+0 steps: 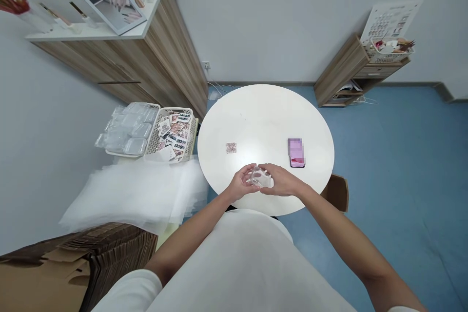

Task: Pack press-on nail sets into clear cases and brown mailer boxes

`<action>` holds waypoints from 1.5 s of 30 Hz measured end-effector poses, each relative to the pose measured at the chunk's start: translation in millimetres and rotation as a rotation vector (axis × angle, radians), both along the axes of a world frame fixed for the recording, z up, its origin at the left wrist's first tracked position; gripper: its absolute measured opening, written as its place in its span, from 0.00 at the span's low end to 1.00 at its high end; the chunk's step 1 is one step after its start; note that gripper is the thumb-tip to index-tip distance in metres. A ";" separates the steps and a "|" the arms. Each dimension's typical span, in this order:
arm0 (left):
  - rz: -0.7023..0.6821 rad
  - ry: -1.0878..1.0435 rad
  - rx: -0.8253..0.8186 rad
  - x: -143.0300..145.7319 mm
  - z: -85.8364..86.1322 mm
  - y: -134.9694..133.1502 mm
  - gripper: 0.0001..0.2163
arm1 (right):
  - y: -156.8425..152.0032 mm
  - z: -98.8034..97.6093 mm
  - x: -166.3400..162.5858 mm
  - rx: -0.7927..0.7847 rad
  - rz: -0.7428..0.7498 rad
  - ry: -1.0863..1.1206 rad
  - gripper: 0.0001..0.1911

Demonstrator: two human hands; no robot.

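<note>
A small clear plastic box (260, 177) is held between both my hands over the near edge of the round white table (263, 112). My left hand (241, 185) grips its left side with curled fingers. My right hand (280, 180) closes over its right side and top. A small sheet of press-on nails (231, 147) lies on the table, ahead and left of my hands. A phone (296, 152) with a purple screen lies ahead to the right.
Left of the table stand a tray of clear plastic boxes (126, 131) and a white basket of nail packs (176, 134), on a surface with white foam sheets (135, 195). Cardboard (73, 258) lies near left. Wooden cabinets (164, 53) line the wall; a small shelf (351, 73) stands far right.
</note>
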State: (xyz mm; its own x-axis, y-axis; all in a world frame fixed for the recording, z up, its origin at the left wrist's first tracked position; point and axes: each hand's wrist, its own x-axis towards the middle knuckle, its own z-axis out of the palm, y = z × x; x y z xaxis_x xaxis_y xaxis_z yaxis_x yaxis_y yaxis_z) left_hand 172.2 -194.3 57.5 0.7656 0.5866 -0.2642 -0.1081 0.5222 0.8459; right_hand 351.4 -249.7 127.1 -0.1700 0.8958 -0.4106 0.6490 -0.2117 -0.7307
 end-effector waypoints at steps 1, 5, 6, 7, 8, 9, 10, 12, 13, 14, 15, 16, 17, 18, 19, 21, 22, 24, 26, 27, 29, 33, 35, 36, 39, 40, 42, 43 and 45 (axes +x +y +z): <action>-0.005 -0.001 -0.001 -0.8 -0.9 0.9 0.32 | 2.3 0.4 -1.3 0.002 0.009 -0.011 0.35; -0.028 -0.014 -0.024 -3.3 -3.0 2.1 0.32 | 9.6 -0.3 -6.1 -0.029 0.021 -0.049 0.32; -0.032 -0.017 -0.029 -3.7 -3.0 2.0 0.32 | 10.9 -0.9 -7.0 -0.041 0.018 -0.053 0.33; -0.034 -0.018 -0.032 -4.0 -2.9 1.8 0.32 | 12.0 -1.7 -7.7 -0.051 0.015 -0.053 0.33; -0.033 -0.019 -0.034 -4.2 -2.8 1.4 0.32 | 12.9 -2.5 -8.2 -0.059 0.014 -0.049 0.33; -0.027 -0.020 -0.033 -4.3 -2.7 0.8 0.31 | 13.4 -3.2 -8.6 -0.067 0.012 -0.043 0.33; -0.020 -0.022 -0.032 -4.3 -2.6 0.0 0.31 | 13.7 -4.0 -8.9 -0.076 0.010 -0.036 0.33; -0.004 -0.024 -0.031 -4.1 -3.1 -2.5 0.31 | 13.4 -5.6 -9.1 -0.097 0.003 -0.019 0.33; 0.003 -0.022 -0.031 -4.0 -3.7 -4.0 0.31 | 12.9 -6.4 -9.2 -0.105 -0.001 -0.012 0.32; 0.007 -0.019 -0.031 -3.9 -4.4 -5.7 0.31 | 12.2 -7.4 -9.2 -0.111 -0.001 -0.005 0.32; 0.008 -0.015 -0.032 -3.8 -5.3 -7.4 0.31 | 11.5 -8.5 -9.1 -0.116 0.001 -0.001 0.31; 0.009 -0.012 -0.033 -3.8 -6.3 -9.0 0.31 | 10.7 -9.7 -9.1 -0.121 0.005 0.000 0.31; 0.008 -0.012 -0.033 -3.7 -7.2 -10.4 0.31 | 10.0 -11.0 -8.9 -0.129 0.011 -0.003 0.32; 0.007 -0.016 -0.033 -3.5 -8.1 -11.5 0.31 | 9.4 -12.4 -8.5 -0.138 0.014 -0.009 0.33; 0.005 -0.021 -0.032 -3.3 -8.8 -12.2 0.31 | 9.0 -13.7 -8.0 -0.149 0.014 -0.014 0.34; 0.006 -0.029 -0.027 -2.5 -9.7 -12.8 0.30 | 9.0 -15.6 -6.5 -0.166 0.008 -0.013 0.36; 0.009 -0.030 -0.025 -1.8 -9.8 -12.6 0.30 | 9.5 -15.9 -5.4 -0.169 0.005 -0.007 0.36; 0.023 -0.025 -0.021 -0.2 -9.7 -11.7 0.31 | 10.9 -15.0 -3.0 -0.165 0.006 0.014 0.36; 0.037 -0.015 -0.020 1.8 -9.3 -10.6 0.31 | 12.5 -12.7 -0.3 -0.154 0.004 0.040 0.34; 0.041 -0.011 -0.019 2.8 -9.1 -10.1 0.31 | 13.1 -11.5 1.0 -0.151 -0.001 0.054 0.33; 0.040 -0.011 -0.017 4.5 -8.8 -9.1 0.32 | 13.6 -9.7 3.4 -0.156 -0.015 0.091 0.32; 0.028 -0.021 -0.023 6.1 -8.0 -6.4 0.32 | 12.3 -10.9 7.6 -0.166 -0.040 0.157 0.33; 0.016 -0.010 -0.045 5.9 -7.2 -4.2 0.33 | 11.8 -12.2 10.5 -0.185 -0.065 0.188 0.34; 0.010 -0.007 -0.062 5.7 -6.7 -3.0 0.33 | 11.9 -12.5 12.5 -0.201 -0.080 0.215 0.35; 0.008 -0.019 -0.113 4.7 -4.6 0.6 0.33 | 14.5 -11.2 21.2 -0.248 -0.121 0.323 0.35; 0.007 -0.025 -0.129 4.4 -3.6 1.6 0.32 | 16.0 -10.1 24.7 -0.257 -0.132 0.353 0.33; 0.004 -0.034 -0.153 3.9 -1.4 3.0 0.29 | 19.4 -6.8 31.9 -0.269 -0.146 0.403 0.27; 0.003 -0.038 -0.159 3.6 -0.1 3.3 0.28 | 21.1 -4.9 35.5 -0.275 -0.150 0.431 0.24; 0.001 -0.033 -0.163 2.8 2.4 3.2 0.27 | 24.0 -1.0 42.2 -0.295 -0.161 0.500 0.18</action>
State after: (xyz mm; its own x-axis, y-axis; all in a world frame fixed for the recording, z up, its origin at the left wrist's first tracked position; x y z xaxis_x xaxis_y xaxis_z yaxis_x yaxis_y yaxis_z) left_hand 174.9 -191.2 59.9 0.7749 0.5387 -0.3307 -0.1349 0.6520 0.7462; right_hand 393.6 -225.7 126.1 -0.2778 0.7870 -0.5508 0.1852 -0.5188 -0.8346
